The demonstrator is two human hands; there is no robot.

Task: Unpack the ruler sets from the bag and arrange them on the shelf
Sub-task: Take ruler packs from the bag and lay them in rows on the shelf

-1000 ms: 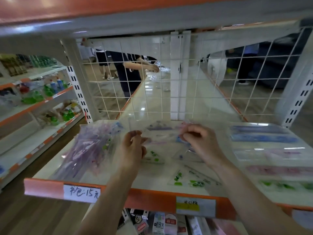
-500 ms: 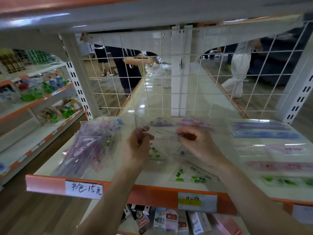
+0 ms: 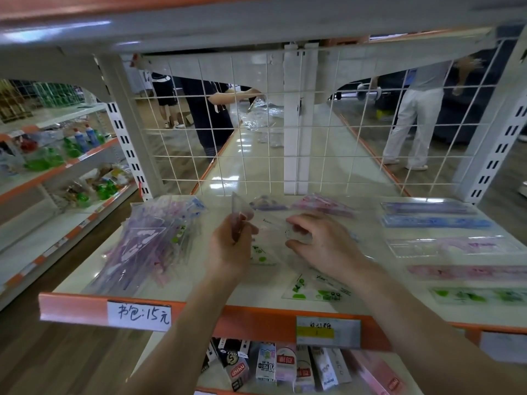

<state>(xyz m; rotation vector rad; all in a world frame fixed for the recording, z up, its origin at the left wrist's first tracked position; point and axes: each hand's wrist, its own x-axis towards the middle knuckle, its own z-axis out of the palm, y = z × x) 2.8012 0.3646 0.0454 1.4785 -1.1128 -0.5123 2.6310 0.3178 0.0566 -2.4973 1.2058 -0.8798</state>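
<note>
My left hand (image 3: 232, 246) pinches a small clear triangle ruler (image 3: 239, 208) that stands upright above the shelf (image 3: 199, 283). Beside it, my right hand (image 3: 319, 242) grips a clear plastic piece of a ruler set (image 3: 296, 233) over the shelf's middle. A clear bag stuffed with pink and purple ruler sets (image 3: 148, 240) lies on the shelf's left. Long straight rulers (image 3: 436, 222) in blue, pink and green lie in rows on the right. Green-printed clear pieces (image 3: 316, 289) rest near the front edge.
A white wire grid (image 3: 256, 155) backs the shelf, with people standing behind it. An orange price rail (image 3: 199, 317) runs along the front edge. Small boxes (image 3: 273, 363) fill the shelf below. Another shelving unit with bottles (image 3: 71, 149) stands at the left.
My left hand has lifted the clear triangle ruler upright, away from the piece in my right hand. Both hands have drifted slightly back from the front edge.
</note>
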